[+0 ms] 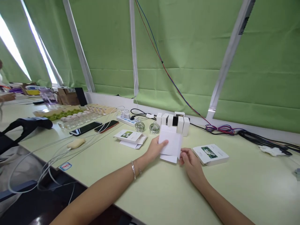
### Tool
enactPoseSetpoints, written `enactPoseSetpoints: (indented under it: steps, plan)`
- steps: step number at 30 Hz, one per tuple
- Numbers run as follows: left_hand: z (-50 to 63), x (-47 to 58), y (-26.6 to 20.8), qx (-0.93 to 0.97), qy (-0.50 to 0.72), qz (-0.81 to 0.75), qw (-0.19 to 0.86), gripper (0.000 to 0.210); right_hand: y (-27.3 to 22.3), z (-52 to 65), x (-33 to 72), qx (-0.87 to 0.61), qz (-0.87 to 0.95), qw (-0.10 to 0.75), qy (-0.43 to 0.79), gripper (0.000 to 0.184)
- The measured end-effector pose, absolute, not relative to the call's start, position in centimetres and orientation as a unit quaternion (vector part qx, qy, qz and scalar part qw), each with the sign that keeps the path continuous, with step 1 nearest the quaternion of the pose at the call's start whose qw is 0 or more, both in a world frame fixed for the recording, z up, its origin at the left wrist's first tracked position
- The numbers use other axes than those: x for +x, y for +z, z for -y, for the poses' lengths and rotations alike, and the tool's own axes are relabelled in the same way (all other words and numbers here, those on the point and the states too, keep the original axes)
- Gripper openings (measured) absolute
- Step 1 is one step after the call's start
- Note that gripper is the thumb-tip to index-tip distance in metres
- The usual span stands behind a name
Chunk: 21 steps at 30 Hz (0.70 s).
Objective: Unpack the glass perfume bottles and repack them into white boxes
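The left grip (pixel 155 149) holds a carton (pixel 172 142), thumb in front; the right grip (pixel 191 164) touches its edge, whether pinching I cannot tell. Beside the right grip lies a box (pixel 219 152).

The held carton (pixel 171 143) looks smooth matt paperboard, the blinds (pixel 192 37) cloth.

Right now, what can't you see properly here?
In the head view:
Most fingers of the left hand: hidden behind the white carton.
That carton's far side: facing away.
Words on the box beside the right hand: too tiny to read.
Far-left person: cut off by the picture's edge.
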<state>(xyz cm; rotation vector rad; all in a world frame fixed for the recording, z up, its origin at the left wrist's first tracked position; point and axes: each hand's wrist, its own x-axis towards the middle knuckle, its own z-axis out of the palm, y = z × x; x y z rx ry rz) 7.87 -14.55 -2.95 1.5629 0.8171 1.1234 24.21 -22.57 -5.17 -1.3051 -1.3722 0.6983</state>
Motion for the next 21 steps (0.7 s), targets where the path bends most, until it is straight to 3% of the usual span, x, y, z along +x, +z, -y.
enactPoseSetpoints:
  steps: [6, 9, 11, 14, 16, 18, 21]
  plan:
    - [14.9, 7.9, -2.8, 0.646, 0.392, -0.32, 0.572, 0.063, -5.5, 22.6, 24.2, -0.567, 0.591, 0.507, 0.267, 0.041]
    - [14.6, 8.1, -2.6, 0.654, 0.387, -0.347, 0.55, 0.06, -5.1, 23.0, 24.5, -0.572, 0.602, 0.494, 0.258, 0.043]
    - [13.9, 7.5, -2.5, 0.662, 0.385, -0.383, 0.516, 0.052, -4.5, 23.0, 25.4, -0.573, 0.63, 0.484, 0.201, 0.041]
    - [13.2, 6.0, -2.5, 0.699, 0.34, -0.434, 0.456, 0.04, -3.7, 22.5, 28.4, -0.594, 0.662, 0.457, 0.018, 0.032]
    - [13.2, 5.3, -2.5, 0.733, 0.309, -0.457, 0.399, 0.04, -3.5, 22.0, 31.0, -0.628, 0.661, 0.399, -0.098, 0.029]
    - [13.7, 5.2, -2.4, 0.772, 0.296, -0.456, 0.33, 0.053, -3.6, 21.6, 33.7, -0.681, 0.646, 0.303, -0.163, 0.038]
    - [14.7, 5.7, -1.8, 0.848, 0.251, -0.39, 0.256, 0.057, -4.5, 21.2, 36.9, -0.746, 0.626, 0.175, -0.145, 0.049]
